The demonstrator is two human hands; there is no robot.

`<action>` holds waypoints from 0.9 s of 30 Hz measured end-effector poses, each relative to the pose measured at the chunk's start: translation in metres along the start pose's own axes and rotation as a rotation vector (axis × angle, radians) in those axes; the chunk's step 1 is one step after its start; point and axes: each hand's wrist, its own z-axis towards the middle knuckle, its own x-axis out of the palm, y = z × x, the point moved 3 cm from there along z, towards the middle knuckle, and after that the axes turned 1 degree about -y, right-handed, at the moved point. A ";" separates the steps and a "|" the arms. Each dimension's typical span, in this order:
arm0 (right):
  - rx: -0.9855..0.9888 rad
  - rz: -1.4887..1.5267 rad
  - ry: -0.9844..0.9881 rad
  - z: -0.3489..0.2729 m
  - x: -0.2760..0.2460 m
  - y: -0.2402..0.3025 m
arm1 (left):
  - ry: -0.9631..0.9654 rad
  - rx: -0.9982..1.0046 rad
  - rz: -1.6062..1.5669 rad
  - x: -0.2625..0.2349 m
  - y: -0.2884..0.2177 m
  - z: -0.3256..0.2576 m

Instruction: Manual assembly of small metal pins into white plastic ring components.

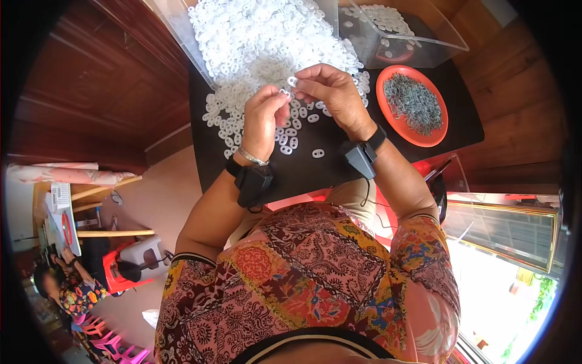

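Observation:
Both hands are raised close together above the dark tabletop, fingertips almost meeting. My left hand is closed in a pinch on a small white plastic piece. Between the thumb and fingers of my right hand is an oval white plastic piece with holes. Whether the two pieces touch I cannot tell. Under and behind the hands spreads a large heap of similar white two-hole pieces, with several loose ones scattered nearer me. One loose piece lies apart, toward the front edge.
An orange plate to the right holds many small grey metal pins. A clear bin surrounds the heap's back part; another clear bin stands back right. Far left, another person sits by a table.

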 end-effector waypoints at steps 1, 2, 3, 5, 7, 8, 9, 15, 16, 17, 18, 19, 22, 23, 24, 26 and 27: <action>-0.002 -0.008 -0.010 0.000 0.000 -0.001 | -0.003 -0.009 0.014 0.001 0.000 -0.001; -0.003 -0.017 -0.021 -0.001 -0.001 -0.001 | -0.007 -0.019 0.028 0.001 0.000 -0.001; -0.006 -0.016 -0.020 0.000 0.000 0.000 | -0.006 -0.016 0.030 0.001 -0.001 -0.001; 0.002 -0.041 -0.024 0.000 0.003 0.001 | -0.012 -0.024 0.033 0.000 -0.001 0.000; -0.014 -0.028 -0.028 0.000 0.003 0.000 | -0.008 -0.021 0.030 0.000 -0.001 0.000; -0.029 -0.015 -0.029 -0.001 0.002 0.000 | -0.008 -0.019 0.026 0.001 -0.001 0.000; -0.031 -0.015 -0.032 0.000 0.002 -0.001 | -0.005 -0.019 0.027 0.001 -0.001 -0.001; -0.057 -0.042 -0.013 0.001 0.003 -0.003 | -0.009 0.045 0.072 0.002 -0.003 -0.002; -0.061 -0.047 -0.016 0.001 0.002 -0.003 | -0.011 0.042 0.067 0.002 -0.003 -0.002; -0.066 -0.052 -0.018 0.001 0.002 -0.004 | -0.013 0.039 0.062 0.002 -0.003 -0.002; -0.066 -0.052 -0.018 0.000 0.002 -0.004 | -0.013 0.040 0.062 0.002 -0.003 -0.002; -0.078 -0.066 -0.013 0.000 0.002 -0.004 | -0.017 0.031 0.071 0.002 -0.003 -0.002; -0.096 -0.086 -0.004 0.000 0.003 -0.003 | -0.018 0.024 0.079 0.001 -0.002 -0.001; -0.102 -0.092 -0.001 0.000 0.003 -0.003 | -0.016 0.027 0.078 0.001 -0.002 -0.001; -0.103 -0.091 0.000 -0.001 0.004 -0.003 | -0.016 0.027 0.078 0.001 -0.002 -0.001; -0.087 -0.079 -0.009 -0.001 0.005 -0.004 | -0.007 0.032 0.075 0.002 -0.002 -0.001; -0.088 -0.079 -0.009 -0.001 0.006 -0.005 | -0.007 0.032 0.075 0.002 -0.002 -0.001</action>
